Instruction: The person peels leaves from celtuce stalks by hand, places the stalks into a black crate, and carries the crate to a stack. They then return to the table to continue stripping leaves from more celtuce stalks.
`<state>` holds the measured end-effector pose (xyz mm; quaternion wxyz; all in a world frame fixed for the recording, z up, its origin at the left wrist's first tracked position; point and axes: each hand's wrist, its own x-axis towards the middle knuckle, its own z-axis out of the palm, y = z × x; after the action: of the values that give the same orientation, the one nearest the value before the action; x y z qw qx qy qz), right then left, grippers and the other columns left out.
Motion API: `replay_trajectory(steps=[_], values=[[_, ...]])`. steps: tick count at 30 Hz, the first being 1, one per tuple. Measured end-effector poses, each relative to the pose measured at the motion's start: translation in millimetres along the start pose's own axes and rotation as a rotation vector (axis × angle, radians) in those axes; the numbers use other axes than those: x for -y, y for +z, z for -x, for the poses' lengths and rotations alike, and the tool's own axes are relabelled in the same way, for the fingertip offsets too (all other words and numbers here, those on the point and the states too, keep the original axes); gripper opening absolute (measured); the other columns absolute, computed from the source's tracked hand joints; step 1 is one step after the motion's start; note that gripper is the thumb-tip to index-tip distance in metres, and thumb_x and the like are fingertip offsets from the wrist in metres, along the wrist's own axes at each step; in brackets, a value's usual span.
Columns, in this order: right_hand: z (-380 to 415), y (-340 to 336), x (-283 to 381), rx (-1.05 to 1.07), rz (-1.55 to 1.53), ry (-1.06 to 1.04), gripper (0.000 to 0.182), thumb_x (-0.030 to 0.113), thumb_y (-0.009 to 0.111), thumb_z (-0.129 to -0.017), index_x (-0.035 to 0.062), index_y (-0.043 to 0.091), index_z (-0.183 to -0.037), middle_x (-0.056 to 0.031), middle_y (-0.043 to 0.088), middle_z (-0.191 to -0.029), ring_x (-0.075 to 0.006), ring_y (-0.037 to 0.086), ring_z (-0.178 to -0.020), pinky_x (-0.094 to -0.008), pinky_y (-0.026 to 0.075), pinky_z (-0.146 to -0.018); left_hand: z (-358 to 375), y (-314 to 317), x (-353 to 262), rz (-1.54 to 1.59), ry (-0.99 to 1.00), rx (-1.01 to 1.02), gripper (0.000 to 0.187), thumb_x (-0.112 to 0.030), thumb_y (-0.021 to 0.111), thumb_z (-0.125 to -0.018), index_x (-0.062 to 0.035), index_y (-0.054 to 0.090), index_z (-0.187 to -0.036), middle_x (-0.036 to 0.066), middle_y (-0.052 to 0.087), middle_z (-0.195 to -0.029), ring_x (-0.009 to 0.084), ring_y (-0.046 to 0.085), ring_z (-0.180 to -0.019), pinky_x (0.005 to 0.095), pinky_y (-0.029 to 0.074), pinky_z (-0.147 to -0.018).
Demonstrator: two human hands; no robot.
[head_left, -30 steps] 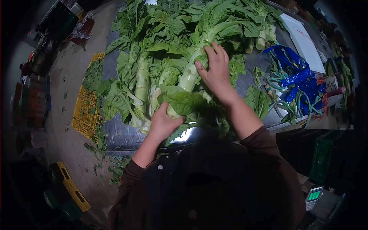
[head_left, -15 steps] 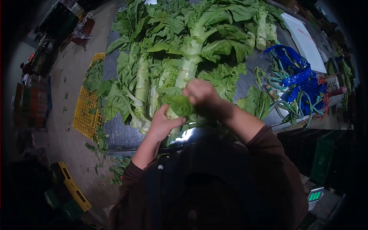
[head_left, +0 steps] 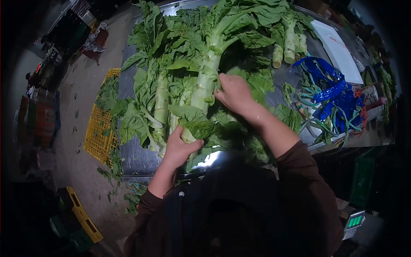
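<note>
A long pale-green stem lettuce stalk [head_left: 204, 81] with big leaves at its far end lies on a metal table [head_left: 139, 160]. My left hand [head_left: 180, 147] grips its cut base near the table's front edge. Halfway up the stalk, my right hand [head_left: 234, 93] is closed on a leaf at its right side. Torn green leaves [head_left: 222, 128] lie between my hands. More stalks [head_left: 160, 100] lie side by side to the left.
Trimmed stalks [head_left: 290, 43] lie at the far right of the pile. A blue plastic bag with cords [head_left: 334, 92] and a white board [head_left: 338, 49] sit on the right. A yellow crate [head_left: 99, 128] with leaves stands on the floor left. A scale [head_left: 353, 222] is at lower right.
My right hand pulled down from high on the stalk to my left hand, then went back up to the stalk's middle. The leafy top now has fewer leaves on its lower part.
</note>
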<state>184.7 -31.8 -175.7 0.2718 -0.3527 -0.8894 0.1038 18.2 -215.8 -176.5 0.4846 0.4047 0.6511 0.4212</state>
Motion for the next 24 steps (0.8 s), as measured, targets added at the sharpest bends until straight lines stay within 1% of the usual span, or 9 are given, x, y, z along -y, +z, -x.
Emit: replay_trajectory(steps=[5, 9, 10, 13, 15, 17, 20, 21, 24], values=[[21, -8, 7, 0.156, -0.034, 0.03, 0.029, 0.028, 0.06, -0.078, 0.0017, 0.05, -0.084, -0.0181, 0.059, -0.075, -0.0384, 0.058, -0.076, -0.047, 0.046, -0.069, 2, -1, 13, -0.161, 0.1, -0.062, 0.059, -0.014, 0.075, -0.067, 0.0013, 0.051, -0.119, 0.012, 0.064, -0.105, 0.0183, 0.061, -0.094, 0.0302, 0.047, -0.085], [49, -31, 54, 0.679, -0.178, -0.476, 0.03, 0.034, 0.057, -0.084, 0.0045, 0.053, -0.085, -0.0147, 0.059, -0.075, -0.0317, 0.06, -0.078, -0.0444, 0.047, -0.069, 0, 6, 6, -0.315, 0.12, -0.125, 0.066, -0.014, 0.074, -0.067, 0.0009, 0.049, -0.126, 0.018, 0.063, -0.11, 0.024, 0.063, -0.099, 0.0325, 0.048, -0.087], [47, -37, 54, 0.674, -0.172, -0.472, 0.03, 0.034, 0.057, -0.084, 0.0045, 0.053, -0.085, -0.0147, 0.059, -0.075, -0.0317, 0.06, -0.078, -0.0444, 0.047, -0.069, -3, 7, 3, -0.357, 0.077, -0.156, 0.068, -0.015, 0.074, -0.067, 0.0008, 0.048, -0.127, 0.019, 0.063, -0.111, 0.0259, 0.063, -0.101, 0.033, 0.048, -0.087], [32, -64, 36, 0.161, -0.389, -0.361, 0.037, 0.038, 0.066, -0.08, 0.0051, 0.055, -0.092, -0.0113, 0.058, -0.086, -0.0304, 0.058, -0.086, -0.0427, 0.045, -0.084, -6, 3, 20, -0.492, 0.233, -0.241, 0.071, -0.016, 0.074, -0.065, -0.0002, 0.048, -0.129, 0.02, 0.063, -0.111, 0.0284, 0.063, -0.102, 0.0335, 0.048, -0.087], [25, -77, 7, -0.096, -0.061, 0.044, 0.043, 0.033, 0.072, -0.076, 0.0034, 0.052, -0.1, -0.0129, 0.056, -0.092, -0.0316, 0.054, -0.094, -0.0428, 0.042, -0.088, -3, 2, 20, -0.491, 0.239, -0.228, 0.069, -0.018, 0.075, -0.063, -0.0004, 0.051, -0.125, 0.02, 0.064, -0.108, 0.0285, 0.063, -0.1, 0.0343, 0.049, -0.085], [24, -57, -43, -0.335, 0.261, 0.113, 0.053, 0.028, 0.074, -0.074, -0.0003, 0.049, -0.111, -0.0188, 0.054, -0.108, -0.0359, 0.049, -0.106, -0.0433, 0.041, -0.09, 2, 3, 14, -0.43, 0.182, -0.151, 0.066, -0.019, 0.075, -0.063, -0.0009, 0.052, -0.122, 0.02, 0.064, -0.105, 0.0311, 0.064, -0.097, 0.0354, 0.049, -0.084], [24, -34, -61, -0.261, 0.269, 0.186, 0.053, 0.023, 0.074, -0.074, -0.0023, 0.048, -0.112, -0.0187, 0.054, -0.107, -0.0375, 0.05, -0.103, -0.0447, 0.041, -0.09, 3, 5, 31, -0.447, 0.153, -0.132, 0.061, -0.018, 0.074, -0.062, -0.0027, 0.055, -0.118, 0.018, 0.064, -0.101, 0.0331, 0.063, -0.093, 0.0363, 0.05, -0.082], [25, -24, -61, -0.362, 0.233, 0.165, 0.041, 0.026, 0.071, -0.076, 0.002, 0.05, -0.102, -0.0182, 0.059, -0.089, -0.0372, 0.055, -0.092, -0.0456, 0.043, -0.082, 4, 5, 33, -0.449, 0.148, -0.129, 0.061, -0.018, 0.074, -0.062, -0.0027, 0.055, -0.118, 0.018, 0.064, -0.101, 0.0331, 0.063, -0.093, 0.0363, 0.05, -0.082], [30, -13, -59, -0.219, 0.126, 0.336, 0.032, 0.029, 0.067, -0.08, 0.0048, 0.05, -0.093, -0.0177, 0.059, -0.075, -0.0374, 0.058, -0.08, -0.0477, 0.045, -0.071, 6, 8, 29, -0.499, 0.172, -0.149, 0.056, -0.017, 0.074, -0.062, -0.004, 0.058, -0.115, 0.017, 0.065, -0.1, 0.0337, 0.063, -0.091, 0.0374, 0.05, -0.081]])
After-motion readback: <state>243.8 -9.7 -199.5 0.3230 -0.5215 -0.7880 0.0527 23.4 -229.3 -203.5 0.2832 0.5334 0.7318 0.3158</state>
